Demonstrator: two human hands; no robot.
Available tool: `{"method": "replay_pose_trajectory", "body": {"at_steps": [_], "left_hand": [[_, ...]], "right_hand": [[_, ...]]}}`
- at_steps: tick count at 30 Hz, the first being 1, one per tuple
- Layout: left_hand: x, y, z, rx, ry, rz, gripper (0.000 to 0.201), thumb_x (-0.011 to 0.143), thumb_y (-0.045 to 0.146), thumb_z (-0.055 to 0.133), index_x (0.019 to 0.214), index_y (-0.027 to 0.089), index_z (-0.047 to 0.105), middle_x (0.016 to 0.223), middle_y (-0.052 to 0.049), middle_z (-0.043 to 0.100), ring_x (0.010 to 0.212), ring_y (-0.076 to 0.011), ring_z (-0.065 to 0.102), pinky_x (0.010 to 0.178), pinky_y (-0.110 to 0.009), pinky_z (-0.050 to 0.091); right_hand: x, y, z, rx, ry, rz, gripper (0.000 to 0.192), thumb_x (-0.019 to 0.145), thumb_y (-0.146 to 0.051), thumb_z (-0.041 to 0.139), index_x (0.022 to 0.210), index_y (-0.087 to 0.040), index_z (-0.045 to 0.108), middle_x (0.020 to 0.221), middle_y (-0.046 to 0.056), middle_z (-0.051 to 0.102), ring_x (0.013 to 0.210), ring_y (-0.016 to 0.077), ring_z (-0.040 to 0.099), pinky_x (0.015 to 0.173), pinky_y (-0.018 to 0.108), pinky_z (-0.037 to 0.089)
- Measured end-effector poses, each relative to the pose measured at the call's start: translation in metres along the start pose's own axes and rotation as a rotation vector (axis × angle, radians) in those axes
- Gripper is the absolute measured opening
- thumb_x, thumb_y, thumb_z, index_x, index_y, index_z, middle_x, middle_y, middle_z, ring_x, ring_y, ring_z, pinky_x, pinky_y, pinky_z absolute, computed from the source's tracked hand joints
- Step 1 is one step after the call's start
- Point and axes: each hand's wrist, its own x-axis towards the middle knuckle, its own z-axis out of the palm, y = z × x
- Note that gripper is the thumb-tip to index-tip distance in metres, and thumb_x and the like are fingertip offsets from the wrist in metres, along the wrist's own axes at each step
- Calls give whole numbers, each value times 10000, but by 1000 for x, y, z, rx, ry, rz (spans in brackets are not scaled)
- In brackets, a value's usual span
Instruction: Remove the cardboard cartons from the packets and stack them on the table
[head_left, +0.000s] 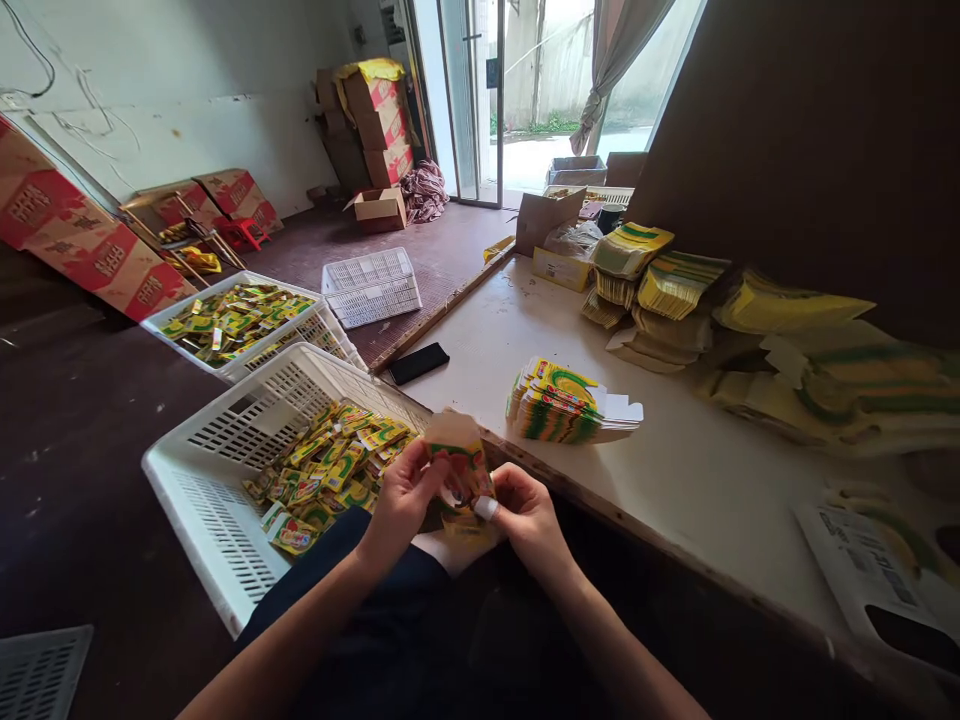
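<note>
My left hand [403, 497] and my right hand [526, 510] both grip a small yellow, green and red carton [463, 462], held upright over my lap just in front of the table edge. A white tape or bandage wraps one right fingertip. Directly left of my hands stands a white plastic crate [217, 470] with several small yellow-green packets [330, 470] in it. A stack of flat, unfolded cartons [562, 402] lies on the white table [675, 470] just beyond my hands.
A black phone [418, 363] lies at the table's left edge. More piles of flat cartons [660, 285] line the table's far side. A second crate of packets [240, 322], an upturned crate [371, 285] and red cardboard boxes [90, 245] sit on the dark floor.
</note>
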Motion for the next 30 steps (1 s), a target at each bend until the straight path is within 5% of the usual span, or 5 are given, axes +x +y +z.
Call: {"method": "replay_pose_trajectory", "body": {"at_steps": [7, 12, 20, 26, 30], "left_hand": [[5, 3, -13, -38, -72, -74, 301, 638, 422, 785, 780, 161, 735, 733, -35, 727, 708, -195, 660, 718, -312, 551], [13, 9, -30, -73, -125, 22, 651, 747, 710, 572, 1134, 197, 675, 1102, -113, 707, 1018, -255, 646, 868, -346, 520], [6, -8, -23, 717, -545, 67, 727, 550, 325, 808, 1222, 195, 561, 1150, -113, 656, 1047, -310, 622, 924, -443, 489], [1, -12, -13, 811, -374, 255, 533, 650, 330, 735, 1135, 216, 544, 990, -80, 671, 900, -272, 654, 787, -377, 522], [-9, -18, -5, 750, -479, 427, 600, 675, 231, 686, 1236, 251, 474, 1085, -72, 661, 967, -259, 658, 824, -362, 523]], "right_hand": [[4, 1, -12, -83, -55, -101, 257, 675, -423, 779, 728, -202, 659, 661, -3, 662, 596, 132, 576, 588, 257, 499], [9, -6, -35, -590, 57, -465, 76, 811, -263, 645, 809, -251, 720, 779, 27, 705, 724, 181, 622, 669, 321, 506], [-2, 4, -14, -1050, -181, -853, 230, 899, -150, 539, 965, -323, 675, 856, 4, 706, 850, 185, 623, 954, 422, 443], [-5, 13, -15, -662, 197, -601, 647, 868, -367, 608, 1446, -291, 328, 1433, 120, 435, 1345, 282, 392, 1099, 518, 346], [-4, 15, -12, -308, 11, -244, 568, 890, -532, 514, 1386, -265, 444, 1364, 110, 543, 1279, 263, 500, 1082, 461, 402]]}}
